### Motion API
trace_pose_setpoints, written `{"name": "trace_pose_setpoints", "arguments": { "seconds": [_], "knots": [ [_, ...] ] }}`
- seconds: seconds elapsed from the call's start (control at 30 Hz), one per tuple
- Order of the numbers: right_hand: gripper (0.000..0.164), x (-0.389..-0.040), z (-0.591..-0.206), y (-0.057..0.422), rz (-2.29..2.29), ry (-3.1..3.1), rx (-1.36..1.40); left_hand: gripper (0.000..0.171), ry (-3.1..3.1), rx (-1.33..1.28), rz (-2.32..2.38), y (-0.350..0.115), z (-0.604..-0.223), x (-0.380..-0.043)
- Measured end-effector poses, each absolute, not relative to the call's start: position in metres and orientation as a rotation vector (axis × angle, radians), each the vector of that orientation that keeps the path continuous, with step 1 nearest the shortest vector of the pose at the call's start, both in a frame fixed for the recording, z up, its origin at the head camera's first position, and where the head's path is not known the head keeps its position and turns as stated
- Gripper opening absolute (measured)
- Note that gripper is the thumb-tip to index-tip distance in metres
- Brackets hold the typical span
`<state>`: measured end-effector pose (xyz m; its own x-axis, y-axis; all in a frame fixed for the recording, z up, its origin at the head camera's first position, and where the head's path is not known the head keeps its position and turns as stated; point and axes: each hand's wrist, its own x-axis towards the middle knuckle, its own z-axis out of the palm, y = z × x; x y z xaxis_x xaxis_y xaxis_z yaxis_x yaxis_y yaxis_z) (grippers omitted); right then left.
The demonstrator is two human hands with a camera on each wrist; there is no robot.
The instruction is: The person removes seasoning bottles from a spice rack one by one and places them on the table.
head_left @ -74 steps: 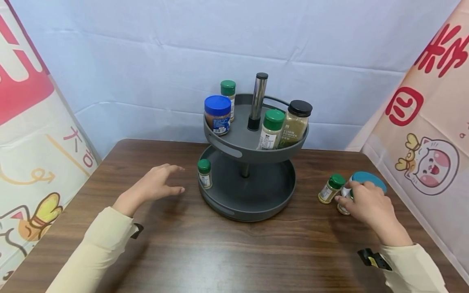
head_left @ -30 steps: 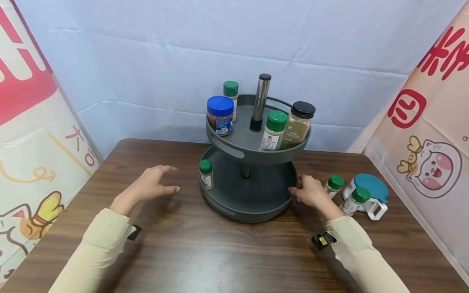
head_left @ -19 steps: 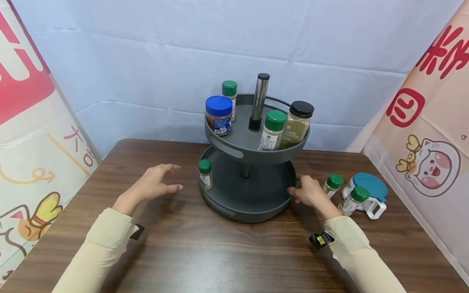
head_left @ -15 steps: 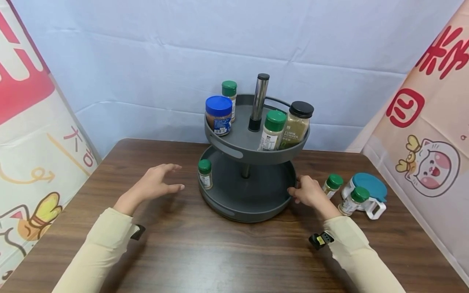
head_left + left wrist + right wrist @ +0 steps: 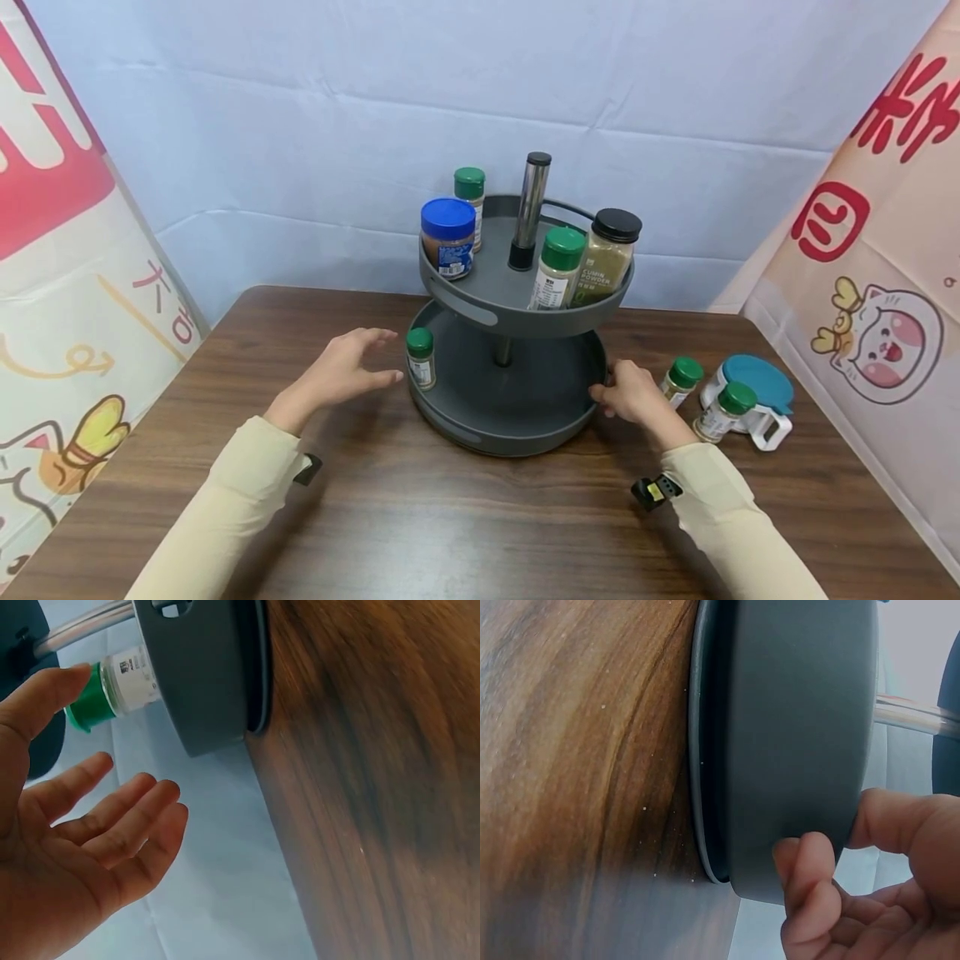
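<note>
A grey two-tier lazy Susan (image 5: 510,446) stands on the table. At the right side of its lower tray, my right hand (image 5: 637,398) pinches the rim; the right wrist view has the thumb over the rim and curled fingers against the outer wall (image 5: 795,735). My left hand (image 5: 337,375) is held with fingers spread at the tray's left side, close to a small green-capped spice jar (image 5: 422,367) standing inside the lower tray. In the left wrist view the thumb tip overlaps that jar's green cap (image 5: 91,701), and nothing lies between the fingers.
The upper tier carries a blue-lidded jar (image 5: 447,237), a black-lidded cumin jar (image 5: 606,258) and two green-capped bottles (image 5: 557,271). Right of the right hand stand two green-capped jars (image 5: 720,415) and a white container with a teal lid (image 5: 759,383).
My right hand left the jars on the right and took hold of the lower tray's rim, then stayed there. My left hand has just moved right, nearer the small jar.
</note>
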<state>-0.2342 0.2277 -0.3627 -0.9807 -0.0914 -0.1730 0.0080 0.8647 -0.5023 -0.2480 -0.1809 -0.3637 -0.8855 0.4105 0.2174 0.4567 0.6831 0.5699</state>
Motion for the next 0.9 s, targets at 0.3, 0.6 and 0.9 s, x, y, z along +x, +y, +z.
{"name": "trace_pose_setpoints", "arguments": {
  "seconds": [0.3,0.6,0.9],
  "knots": [
    [0.024,-0.234,-0.363,0.226,-0.776,2.846,-0.033,0.06,-2.788,-0.714,-1.004,-0.167,-0.357,-0.252],
    [0.024,-0.234,-0.364,0.226,-0.768,2.849,-0.024,0.061,-2.781,-0.737,-1.03,-0.157,-0.353,-0.258],
    [0.026,-0.235,-0.364,0.225,-0.768,2.855,-0.031,0.06,-2.763,-0.784,-1.068,-0.147,-0.355,-0.262]
  ]
}}
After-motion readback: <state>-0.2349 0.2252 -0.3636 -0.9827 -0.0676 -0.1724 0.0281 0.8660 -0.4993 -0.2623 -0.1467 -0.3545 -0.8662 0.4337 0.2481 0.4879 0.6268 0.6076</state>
